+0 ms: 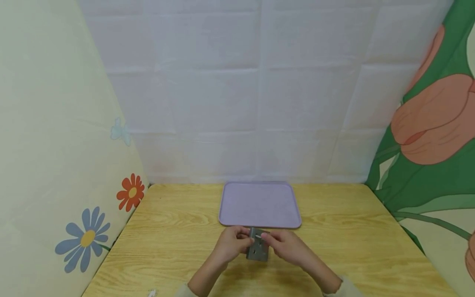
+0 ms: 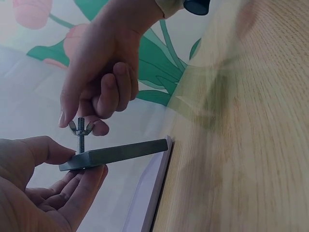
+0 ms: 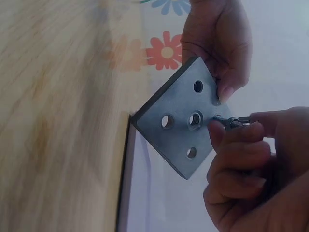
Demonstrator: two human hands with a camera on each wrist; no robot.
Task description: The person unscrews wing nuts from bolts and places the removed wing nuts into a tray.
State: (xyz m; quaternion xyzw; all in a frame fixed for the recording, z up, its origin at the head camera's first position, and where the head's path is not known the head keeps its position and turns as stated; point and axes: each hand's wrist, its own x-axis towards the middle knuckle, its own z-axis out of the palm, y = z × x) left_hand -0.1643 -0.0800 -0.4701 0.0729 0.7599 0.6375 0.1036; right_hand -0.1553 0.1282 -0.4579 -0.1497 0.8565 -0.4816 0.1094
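Observation:
A square grey metal plate [image 3: 178, 113] with several round holes is held up above the table, tilted. My left hand [image 1: 229, 243] grips it at one corner, thumb on the upper face and fingers beneath in the left wrist view. A threaded bolt [image 2: 80, 143] stands up from the plate close to that thumb, with a metal wing nut [image 2: 87, 129] on its upper part. My right hand [image 1: 287, 246] has thumb and finger at the wings of this nut, pinching it. The bolt's lower end is hidden by the left fingers.
A shallow lilac tray [image 1: 259, 226] lies on the wood-grain table [image 1: 178, 243] just beyond my hands. A small whitish object [image 1: 152, 293] sits at the front left, partly cut off by the frame. Hanging cloths [image 1: 208, 103] close off the back and sides.

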